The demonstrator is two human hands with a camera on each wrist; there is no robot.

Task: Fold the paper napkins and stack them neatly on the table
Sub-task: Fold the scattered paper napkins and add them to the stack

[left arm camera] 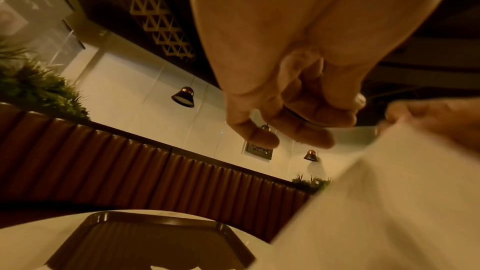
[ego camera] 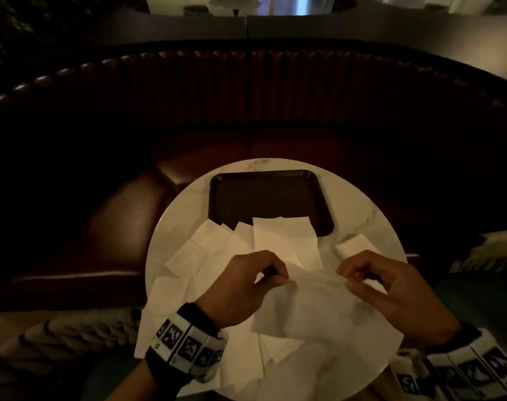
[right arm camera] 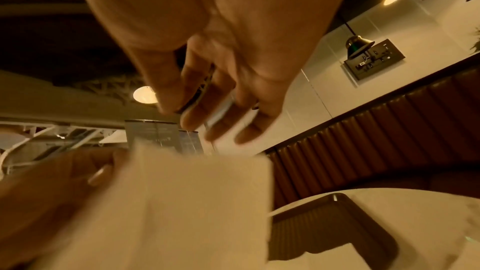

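Both hands up over near edge of round worktop (ego camera: 171, 227). Left hand (ego camera: 243, 287) pinches 1 end of napkin's (ego camera: 319, 308) top edge between thumb and forefinger; right hand (ego camera: 391, 287) pinches the other end. Napkin hangs from that edge toward the person, clear of the pile. Wrist views blurred; probably a single ply, cannot be sure.

Doing it well, as I judge: keep top edge taut and level, bring corners together square, lay it on bare worktop, then run fingers along the crease. Light pull only, thin paper tears.

Beyond hands: loose napkins (ego camera: 206, 250) spread flat, overlapping. 1 folded piece (ego camera: 353, 246) sits apart to the right, likely the stack start. Farthest: dark tray (ego camera: 217, 198), its near edge under napkins.
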